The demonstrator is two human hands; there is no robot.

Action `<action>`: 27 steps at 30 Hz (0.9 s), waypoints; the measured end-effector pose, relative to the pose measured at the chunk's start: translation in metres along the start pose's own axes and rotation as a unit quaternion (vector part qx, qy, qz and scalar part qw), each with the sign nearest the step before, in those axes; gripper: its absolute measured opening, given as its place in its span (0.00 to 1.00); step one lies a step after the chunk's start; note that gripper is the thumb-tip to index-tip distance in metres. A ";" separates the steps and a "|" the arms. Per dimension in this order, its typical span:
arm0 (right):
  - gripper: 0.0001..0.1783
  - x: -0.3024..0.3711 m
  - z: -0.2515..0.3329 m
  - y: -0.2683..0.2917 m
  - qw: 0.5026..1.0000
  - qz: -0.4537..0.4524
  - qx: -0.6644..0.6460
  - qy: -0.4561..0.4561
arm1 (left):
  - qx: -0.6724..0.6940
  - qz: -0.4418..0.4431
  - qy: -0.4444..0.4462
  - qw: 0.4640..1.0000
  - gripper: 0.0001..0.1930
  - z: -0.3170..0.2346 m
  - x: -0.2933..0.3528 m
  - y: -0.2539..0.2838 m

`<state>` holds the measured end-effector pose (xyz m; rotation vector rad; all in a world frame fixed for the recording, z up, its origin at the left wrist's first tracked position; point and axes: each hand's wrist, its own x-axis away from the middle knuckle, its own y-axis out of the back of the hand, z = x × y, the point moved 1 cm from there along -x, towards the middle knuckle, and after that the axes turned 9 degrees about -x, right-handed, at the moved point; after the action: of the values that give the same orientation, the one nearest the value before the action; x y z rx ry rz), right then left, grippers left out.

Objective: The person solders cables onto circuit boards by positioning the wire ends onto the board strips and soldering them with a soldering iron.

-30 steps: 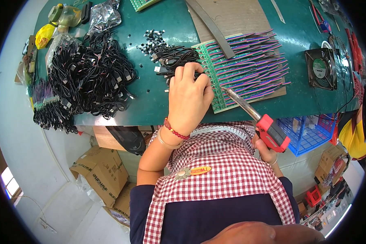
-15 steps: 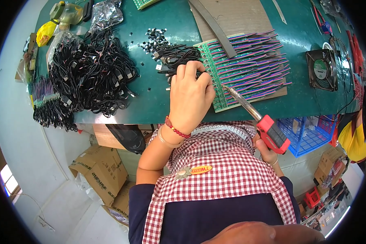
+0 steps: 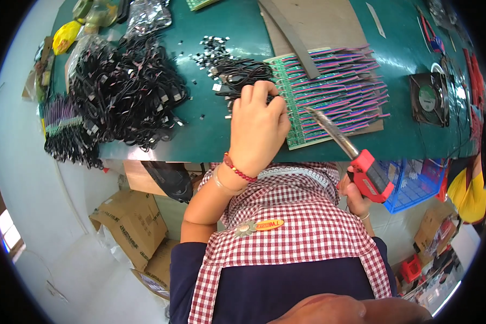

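Left hand: the left hand (image 3: 258, 129) is bent over the board's left edge, fingertips drawn in; whether they meet on a cable end cannot be told, as the hand hides it.
Right hand: the right hand (image 3: 356, 200), right of centre below the table edge, is wrapped around the handle of a red-and-black soldering iron (image 3: 351, 150).
Iron tip: over the lower left part of the board, close to the left hand; contact cannot be made out.
Circuit board: the green circuit board (image 3: 284, 81) lies right of centre in the upper half of the frame, partly on a brown sheet (image 3: 329, 27), with a grey metal bar (image 3: 291, 40) across its upper part.
Done, by the look of it: rows of coloured wires (image 3: 351, 86) already run off the board's right side, top to bottom.
In hand: probably joining at the left edge; which joints there are made is too small to tell.
Left over: a small black cable bundle (image 3: 245, 73) sits just beyond the left hand, apparently waiting.
Cable heap: a large black cable heap (image 3: 127, 92) fills the upper left.
Far left: a wired bundle (image 3: 67, 132) combines purple wires, a green strip and black cables, perhaps a completed set.
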<state>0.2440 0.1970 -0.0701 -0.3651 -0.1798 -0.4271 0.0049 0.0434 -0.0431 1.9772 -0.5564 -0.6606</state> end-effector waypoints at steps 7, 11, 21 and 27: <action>0.23 -0.022 0.012 -0.021 0.990 -0.024 -0.071 0.116 | 0.003 -0.018 -0.009 1.000 0.06 0.000 0.003 -0.001; 0.21 -0.029 0.020 -0.029 0.988 -0.005 -0.077 0.136 | -0.003 -0.020 0.011 1.000 0.07 0.001 0.011 0.001; 0.18 -0.040 0.030 -0.025 0.981 -0.008 -0.099 0.168 | -0.077 -0.008 0.190 0.979 0.06 0.083 0.057 0.043; 0.19 -0.041 0.034 -0.031 0.978 -0.023 -0.115 0.173 | -0.113 0.006 0.192 0.975 0.03 0.108 0.022 0.010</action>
<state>0.1904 0.1991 -0.0391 -0.5083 0.2037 -0.5526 -0.0500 -0.0440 -0.0830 1.8209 -0.2441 -0.3029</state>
